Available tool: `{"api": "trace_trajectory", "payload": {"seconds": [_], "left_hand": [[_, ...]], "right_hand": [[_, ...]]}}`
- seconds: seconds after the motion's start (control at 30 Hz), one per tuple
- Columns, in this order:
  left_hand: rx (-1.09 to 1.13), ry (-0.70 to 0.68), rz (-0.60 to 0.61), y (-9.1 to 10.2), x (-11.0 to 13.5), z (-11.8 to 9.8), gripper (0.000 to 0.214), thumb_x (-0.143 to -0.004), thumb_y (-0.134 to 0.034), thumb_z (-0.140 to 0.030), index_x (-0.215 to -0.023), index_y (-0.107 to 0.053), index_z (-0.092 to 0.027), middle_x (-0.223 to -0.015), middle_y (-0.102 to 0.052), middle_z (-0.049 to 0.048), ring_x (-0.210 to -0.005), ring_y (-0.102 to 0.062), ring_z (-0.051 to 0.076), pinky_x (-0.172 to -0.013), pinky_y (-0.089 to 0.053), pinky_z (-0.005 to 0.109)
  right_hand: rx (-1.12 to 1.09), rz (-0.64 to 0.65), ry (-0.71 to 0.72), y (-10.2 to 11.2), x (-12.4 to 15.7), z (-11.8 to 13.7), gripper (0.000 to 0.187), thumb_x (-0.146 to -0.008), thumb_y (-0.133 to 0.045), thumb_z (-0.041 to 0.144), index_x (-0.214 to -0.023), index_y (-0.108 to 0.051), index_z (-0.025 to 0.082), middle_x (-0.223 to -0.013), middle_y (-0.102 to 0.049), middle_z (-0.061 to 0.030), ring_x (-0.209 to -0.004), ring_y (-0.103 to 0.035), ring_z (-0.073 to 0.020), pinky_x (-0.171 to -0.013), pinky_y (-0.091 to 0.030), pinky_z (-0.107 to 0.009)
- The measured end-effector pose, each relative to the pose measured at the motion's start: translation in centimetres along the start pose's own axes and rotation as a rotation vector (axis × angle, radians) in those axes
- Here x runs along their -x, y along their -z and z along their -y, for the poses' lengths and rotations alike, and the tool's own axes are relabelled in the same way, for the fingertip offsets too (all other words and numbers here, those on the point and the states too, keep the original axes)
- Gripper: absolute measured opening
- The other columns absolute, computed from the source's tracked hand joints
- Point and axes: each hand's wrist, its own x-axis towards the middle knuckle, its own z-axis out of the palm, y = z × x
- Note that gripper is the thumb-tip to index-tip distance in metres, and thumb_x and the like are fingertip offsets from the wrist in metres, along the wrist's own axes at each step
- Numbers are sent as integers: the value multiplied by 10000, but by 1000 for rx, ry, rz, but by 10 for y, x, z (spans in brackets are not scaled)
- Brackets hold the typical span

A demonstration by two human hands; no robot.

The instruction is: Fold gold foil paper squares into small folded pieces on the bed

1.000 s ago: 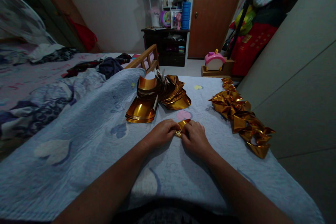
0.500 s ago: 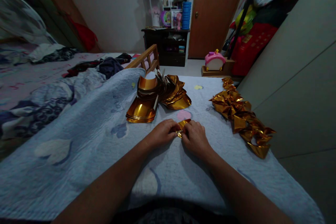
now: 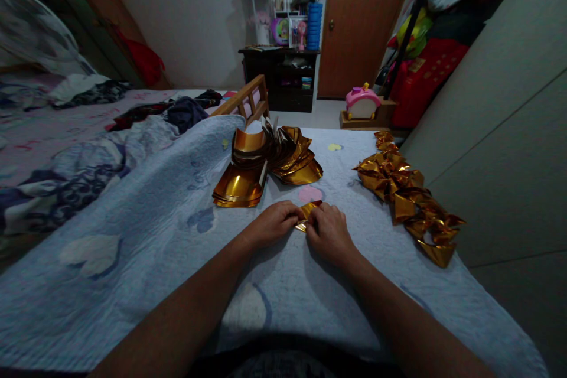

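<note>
one gold paper (image 3: 309, 210) pinched by left hand (image 3: 272, 223) and right hand (image 3: 330, 230); one sheet stack (image 3: 266, 168), one folded pile (image 3: 407, 195).

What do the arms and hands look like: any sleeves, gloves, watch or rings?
The left forearm and right forearm are bare to the bottom edge of the view, no sleeve showing. The left hand and right hand are ungloved; no watch, bracelet or ring can be made out, though the light is dim.

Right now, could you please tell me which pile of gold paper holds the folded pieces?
The pile along the right edge of the blanket: small creased shapes. The stack at the centre holds smooth, curled sheets.
</note>
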Motion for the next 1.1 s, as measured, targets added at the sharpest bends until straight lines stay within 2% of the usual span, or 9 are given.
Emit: {"api": "trace_trajectory", "payload": {"seconds": [0.13, 0.3, 0.53, 0.73, 0.9, 1.1], "left_hand": [[-21, -7, -4, -2, 0, 0, 178, -828, -642, -161, -979, -735, -151, -952, -701, 56, -910, -636, 197, -828, -474, 297], [-35, -9, -23, -5, -1, 2, 149, -817, -636, -147, -942, -718, -148, -912, -684, 53, -881, -617, 194, -782, -460, 287], [-37, -21, -22, -6, 0, 3, 154, -824, -638, -167, -957, -715, -160, -948, -684, 57, -927, -609, 204, -827, -460, 298], [-31, -30, -24, -6, 0, 4, 158, -815, -616, -138, -941, -711, -151, -922, -680, 55, -898, -608, 198, -820, -460, 302], [-20, -57, -23, -6, 0, 5, 141, -820, -618, -127, -928, -704, -157, -926, -683, 53, -918, -610, 199, -847, -461, 307], [-39, -55, -15, -6, 0, 3, 161, -820, -609, -106, -933, -709, -162, -920, -689, 49, -927, -613, 202, -847, -455, 303]], "right_hand": [[-9, 0, 2, 0, 0, 0, 61, -866, -565, 206, -878, -622, 187, -1009, -638, -88, -951, -523, -248, -780, -297, -356], [-42, -36, 2, -2, 1, -2, 146, -865, -573, 199, -1006, -596, 168, -1013, -644, -78, -950, -520, -244, -789, -305, -357], [-3, 9, 46, 2, 3, 0, 107, -925, -545, 201, -966, -643, 203, -1060, -628, -83, -996, -522, -252, -801, -299, -356], [49, 17, 53, 3, 3, 4, 138, -936, -544, 211, -1012, -659, 202, -1089, -631, -96, -1018, -524, -259, -821, -311, -362], [69, 1, 54, 3, 3, 7, 153, -938, -580, 297, -1035, -655, 206, -1071, -636, -101, -1011, -528, -274, -814, -317, -369], [92, 1, 46, 4, 4, 9, 179, -934, -579, 281, -1094, -630, 217, -1090, -627, -102, -1007, -523, -281, -805, -318, -374]]}}
